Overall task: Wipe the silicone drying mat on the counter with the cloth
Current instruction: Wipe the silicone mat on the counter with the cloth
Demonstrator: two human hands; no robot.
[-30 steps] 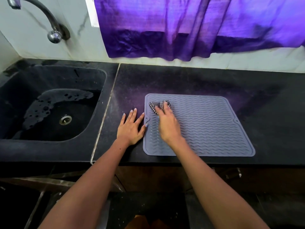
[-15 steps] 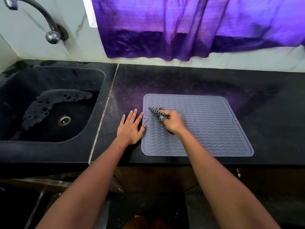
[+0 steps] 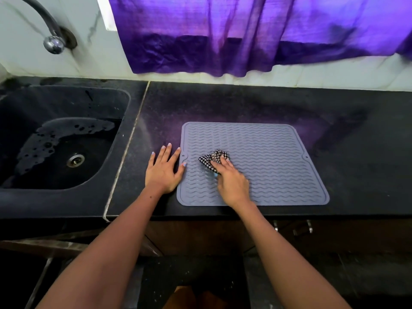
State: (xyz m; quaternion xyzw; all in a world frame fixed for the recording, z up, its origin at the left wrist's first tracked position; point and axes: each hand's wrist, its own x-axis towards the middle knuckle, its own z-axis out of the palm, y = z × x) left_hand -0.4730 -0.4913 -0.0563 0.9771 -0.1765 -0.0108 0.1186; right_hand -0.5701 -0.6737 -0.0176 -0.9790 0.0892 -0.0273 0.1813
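A grey silicone drying mat (image 3: 272,161) with wavy ridges lies flat on the black counter (image 3: 245,103). A small black-and-white checked cloth (image 3: 213,159) is bunched on the mat's left half. My right hand (image 3: 231,181) presses down on the cloth, fingers over its near side. My left hand (image 3: 163,169) lies flat on the counter with fingers spread, its thumb touching the mat's left edge.
A black sink (image 3: 60,139) with foam and a drain sits to the left, under a metal tap (image 3: 52,41). A purple curtain (image 3: 245,34) hangs over the white wall behind. The counter's front edge runs just below the mat.
My right hand has dragged the cloth from the mat's far left corner down toward the middle of its left half. My left hand has stayed in place.
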